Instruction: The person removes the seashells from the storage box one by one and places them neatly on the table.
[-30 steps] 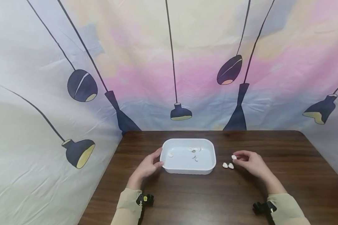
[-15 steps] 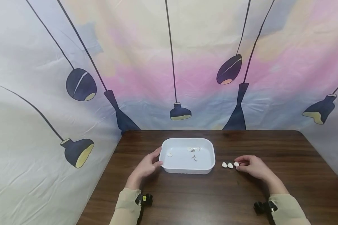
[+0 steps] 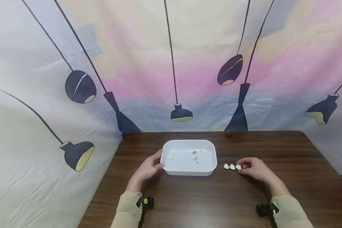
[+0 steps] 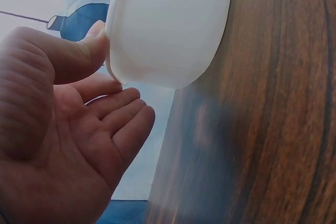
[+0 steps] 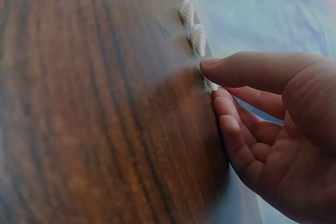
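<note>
In the head view, my left hand (image 3: 147, 167) lies against the left side of a white plastic tray (image 3: 189, 173). Seen from the left wrist, the thumb and index fingertip touch the tray's rim (image 4: 111, 51) while the other fingers extend loosely. My right hand (image 3: 257, 171), right of the tray, pinches a small white ribbed seashell (image 3: 238, 167) between thumb and fingers, down at the tabletop. Two similar seashells, a nearer one (image 5: 198, 39) and a farther one (image 5: 187, 12), line up beside it toward the tray. The right wrist view mostly hides the pinched shell behind the thumb.
Several small pale shells or shell pieces (image 3: 194, 152) lie scattered inside the tray. Beneath everything is a dark wooden table (image 3: 205, 202). A cloth backdrop (image 3: 142, 63) printed with hanging lamps rises behind the table's far edge.
My right hand has brought its shell down and toward me, to the right end of the row beside the other two. The left hand stays at the tray.
</note>
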A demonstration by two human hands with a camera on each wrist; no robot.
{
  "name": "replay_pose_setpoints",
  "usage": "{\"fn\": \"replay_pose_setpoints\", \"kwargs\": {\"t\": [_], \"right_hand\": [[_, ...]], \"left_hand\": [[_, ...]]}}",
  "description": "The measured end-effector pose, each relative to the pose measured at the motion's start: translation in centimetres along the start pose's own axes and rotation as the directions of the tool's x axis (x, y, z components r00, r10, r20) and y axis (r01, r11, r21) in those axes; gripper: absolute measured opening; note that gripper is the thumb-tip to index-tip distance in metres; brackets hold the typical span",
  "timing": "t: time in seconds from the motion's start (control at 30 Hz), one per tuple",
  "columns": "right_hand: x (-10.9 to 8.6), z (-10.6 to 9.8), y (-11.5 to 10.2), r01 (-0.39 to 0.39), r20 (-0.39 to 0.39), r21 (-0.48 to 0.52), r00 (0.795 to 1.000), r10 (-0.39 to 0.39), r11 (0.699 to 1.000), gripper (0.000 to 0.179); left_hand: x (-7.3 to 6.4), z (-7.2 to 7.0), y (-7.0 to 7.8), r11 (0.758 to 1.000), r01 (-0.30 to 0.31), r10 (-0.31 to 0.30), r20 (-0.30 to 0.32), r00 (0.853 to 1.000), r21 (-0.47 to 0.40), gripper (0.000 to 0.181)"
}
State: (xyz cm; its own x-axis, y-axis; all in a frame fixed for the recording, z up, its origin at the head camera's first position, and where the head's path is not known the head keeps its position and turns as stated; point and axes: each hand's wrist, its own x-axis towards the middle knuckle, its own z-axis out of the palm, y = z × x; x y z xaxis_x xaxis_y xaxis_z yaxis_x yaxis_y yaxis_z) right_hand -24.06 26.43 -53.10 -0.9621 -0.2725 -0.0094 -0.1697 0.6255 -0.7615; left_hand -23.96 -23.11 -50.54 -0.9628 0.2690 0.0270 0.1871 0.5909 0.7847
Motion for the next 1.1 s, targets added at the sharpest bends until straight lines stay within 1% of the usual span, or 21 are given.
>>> {"fn": "replay_pose_setpoints", "kwargs": {"t": [0.3,0.53,0.77,0.87,0.97,1.1], "right_hand": [[-0.02,-0.3,0.02,0.011,0.001,-0.001,1.0,-0.011,1.0,0.037],[-0.13,-0.14,-0.09,0.007,0.001,0.007,1.0,-0.007,1.0,0.039],[-0.02,0.01,-0.27,0.033,-0.02,-0.023,0.999,-0.034,0.999,0.04],[0.03,0.13,-0.34,0.022,-0.03,-0.037,0.999,-0.023,0.999,0.039],[-0.01,0.18,-0.34,0.029,-0.028,-0.055,0.999,-0.03,0.998,0.038],[-0.06,0.2,-0.21,0.028,-0.021,-0.048,0.999,-0.029,0.998,0.039]], "left_hand": [[0.17,-0.07,0.07,1.0,-0.019,0.019,-0.002,1.0,-0.015,0.068],[0.09,0.0,-0.18,1.0,-0.019,0.019,-0.001,1.0,-0.009,0.069],[0.16,-0.04,-0.11,1.0,-0.02,0.02,0.001,1.0,-0.023,0.069],[0.13,-0.07,-0.07,1.0,-0.021,0.021,0.001,1.0,-0.021,0.069],[0.07,-0.07,-0.01,1.0,-0.024,0.024,0.001,1.0,-0.019,0.069],[0.01,-0.04,0.06,1.0,-0.023,0.023,0.007,1.0,-0.015,0.069]]}}
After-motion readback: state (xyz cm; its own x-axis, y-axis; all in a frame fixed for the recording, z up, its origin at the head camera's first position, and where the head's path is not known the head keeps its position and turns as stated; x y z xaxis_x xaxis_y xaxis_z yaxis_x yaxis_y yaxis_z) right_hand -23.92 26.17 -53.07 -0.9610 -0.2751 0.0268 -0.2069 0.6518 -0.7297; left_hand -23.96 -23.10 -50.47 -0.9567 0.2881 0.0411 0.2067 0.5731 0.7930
